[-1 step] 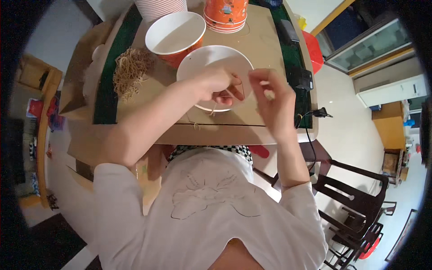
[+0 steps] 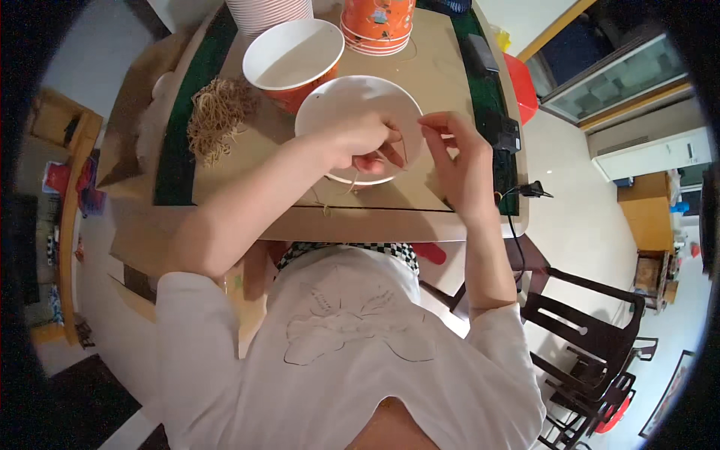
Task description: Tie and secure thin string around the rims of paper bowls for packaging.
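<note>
A large white-lined paper bucket (image 2: 319, 112) stands in front of me near the table's edge. Over its mouth, my left hand (image 2: 371, 142) is closed, with a thin tan rubber band (image 2: 406, 154) stretched at its fingers. Beside the bucket's right rim, my right hand (image 2: 461, 161) is raised with thumb and forefinger pinched; anything between them is too small to make out. A tangled heap of tan rubber bands (image 2: 217, 116) lies to the left. Loose bands (image 2: 324, 206) rest at the near table edge.
Behind stands another orange paper bucket (image 2: 300, 90), with a white stack of containers (image 2: 266, 13) and an orange stack (image 2: 376, 26) farther back. Black adapters (image 2: 504, 131) and a plug with a cable (image 2: 534, 190) sit along the right edge. A dark chair (image 2: 585, 322) stands at right.
My right hand has shifted very slightly and its fingers have changed pose a little. My left hand stays over the bucket's mouth.
</note>
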`<action>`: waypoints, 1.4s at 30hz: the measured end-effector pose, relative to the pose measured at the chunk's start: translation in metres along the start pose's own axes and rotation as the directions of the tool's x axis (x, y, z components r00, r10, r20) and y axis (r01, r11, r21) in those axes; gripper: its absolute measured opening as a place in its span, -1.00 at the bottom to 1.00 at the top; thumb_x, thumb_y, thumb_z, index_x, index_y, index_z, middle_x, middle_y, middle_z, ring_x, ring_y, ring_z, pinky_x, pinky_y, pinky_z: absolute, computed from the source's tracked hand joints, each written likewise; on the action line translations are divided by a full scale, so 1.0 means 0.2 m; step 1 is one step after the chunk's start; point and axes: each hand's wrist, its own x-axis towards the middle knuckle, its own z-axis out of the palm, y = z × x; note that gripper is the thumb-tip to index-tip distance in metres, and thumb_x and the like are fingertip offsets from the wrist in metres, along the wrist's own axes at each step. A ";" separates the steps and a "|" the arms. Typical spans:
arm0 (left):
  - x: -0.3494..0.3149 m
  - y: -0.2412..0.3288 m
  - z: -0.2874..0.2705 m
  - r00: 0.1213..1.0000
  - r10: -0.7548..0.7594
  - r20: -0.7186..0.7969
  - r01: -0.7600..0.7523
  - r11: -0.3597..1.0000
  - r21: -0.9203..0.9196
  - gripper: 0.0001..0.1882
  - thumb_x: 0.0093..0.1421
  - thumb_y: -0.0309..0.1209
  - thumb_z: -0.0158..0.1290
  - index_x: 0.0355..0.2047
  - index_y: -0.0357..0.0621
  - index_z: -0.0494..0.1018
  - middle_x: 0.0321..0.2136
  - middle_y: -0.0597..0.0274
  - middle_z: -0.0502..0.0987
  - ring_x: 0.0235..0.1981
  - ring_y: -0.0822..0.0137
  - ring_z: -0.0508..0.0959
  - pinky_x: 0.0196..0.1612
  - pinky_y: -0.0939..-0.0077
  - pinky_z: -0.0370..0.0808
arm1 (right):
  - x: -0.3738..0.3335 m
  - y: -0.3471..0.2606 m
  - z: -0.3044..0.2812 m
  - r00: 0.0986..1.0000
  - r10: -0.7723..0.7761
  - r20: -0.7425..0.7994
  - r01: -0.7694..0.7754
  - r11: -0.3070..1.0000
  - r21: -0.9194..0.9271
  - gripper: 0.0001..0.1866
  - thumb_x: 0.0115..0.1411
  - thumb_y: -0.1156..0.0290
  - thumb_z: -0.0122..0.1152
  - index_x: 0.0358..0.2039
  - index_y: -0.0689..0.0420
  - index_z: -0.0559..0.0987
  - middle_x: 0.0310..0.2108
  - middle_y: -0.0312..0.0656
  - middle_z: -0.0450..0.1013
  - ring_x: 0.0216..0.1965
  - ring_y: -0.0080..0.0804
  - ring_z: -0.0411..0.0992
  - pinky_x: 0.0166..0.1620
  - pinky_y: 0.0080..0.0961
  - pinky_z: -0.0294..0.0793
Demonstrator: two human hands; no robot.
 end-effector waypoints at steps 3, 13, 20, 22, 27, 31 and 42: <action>0.01 -0.05 0.03 0.965 0.193 -0.179 -0.160 0.970 0.184 -0.86 0.28 -0.37 -0.14 -0.22 -0.11 0.35 -0.54 0.30 0.45 -0.62 0.56 0.37 -0.65 0.70 0.26 | 0.05 0.11 0.00 0.971 0.112 0.212 -0.098 0.992 -0.074 -0.86 0.09 0.47 0.22 -0.32 0.22 0.55 -0.42 -0.07 0.50 -0.45 -0.30 0.49 -0.38 -0.49 0.45; -0.07 -0.17 -0.02 0.615 0.787 -0.036 -0.623 0.514 0.590 -0.83 0.13 -0.40 0.12 -0.45 -0.24 0.39 -0.53 0.25 0.37 -0.54 0.42 0.38 -0.47 0.50 0.33 | 0.06 0.20 0.08 0.934 0.177 0.311 -0.237 0.957 0.169 -0.85 0.15 0.45 0.19 -0.31 0.26 0.54 -0.49 -0.25 0.51 -0.49 -0.62 0.41 -0.43 -0.65 0.38; -0.15 -0.18 -0.05 0.517 0.855 0.043 -0.612 0.334 0.717 -0.87 0.06 -0.44 0.14 -0.50 -0.27 0.48 -0.47 0.20 0.34 -0.53 0.26 0.41 -0.44 0.40 0.36 | 0.05 0.20 0.11 0.936 0.176 0.304 -0.253 0.939 0.235 -0.84 0.23 0.42 0.11 -0.28 0.25 0.55 -0.46 -0.28 0.52 -0.46 -0.68 0.40 -0.45 -0.71 0.34; -0.15 -0.16 -0.04 0.593 0.795 0.128 -0.487 0.227 0.843 -0.92 0.08 -0.41 0.08 -0.42 -0.10 0.54 -0.41 0.16 0.40 -0.40 0.15 0.49 -0.37 0.29 0.43 | 0.05 0.20 0.11 0.925 0.201 0.322 -0.276 0.939 0.207 -0.84 0.23 0.43 0.11 -0.28 0.25 0.55 -0.46 -0.29 0.52 -0.46 -0.68 0.39 -0.45 -0.71 0.34; -0.12 -0.12 0.02 0.522 0.847 0.099 -0.452 0.176 0.875 -0.91 0.09 -0.41 0.05 -0.43 -0.17 0.44 -0.41 0.17 0.41 -0.39 0.12 0.51 -0.36 0.26 0.44 | 0.03 0.20 0.12 0.942 0.135 0.309 -0.211 0.950 0.230 -0.88 0.21 0.48 0.12 -0.32 0.25 0.56 -0.50 -0.32 0.49 -0.51 -0.69 0.36 -0.48 -0.73 0.31; -0.11 -0.14 0.02 0.501 0.861 0.081 -0.512 0.220 0.831 -0.85 0.13 -0.40 0.05 -0.41 -0.24 0.39 -0.44 0.14 0.47 -0.44 0.19 0.52 -0.38 0.34 0.44 | -0.02 0.21 0.15 0.959 0.216 0.183 -0.260 0.928 0.268 -0.91 0.19 0.52 0.13 -0.32 0.25 0.56 -0.53 -0.33 0.46 -0.55 -0.72 0.33 -0.53 -0.76 0.28; -0.04 -0.08 -0.07 0.965 0.262 -0.019 -0.259 0.935 -0.242 -0.84 0.14 -0.45 0.02 -0.39 -0.32 0.50 -0.53 0.21 0.47 -0.71 0.54 0.28 -0.76 0.63 0.12 | -0.20 0.13 0.36 0.952 0.138 -0.275 -0.047 0.949 0.312 -0.84 0.22 0.52 0.10 -0.21 0.25 0.57 -0.31 -0.25 0.52 -0.50 -0.70 0.36 -0.51 -0.78 0.35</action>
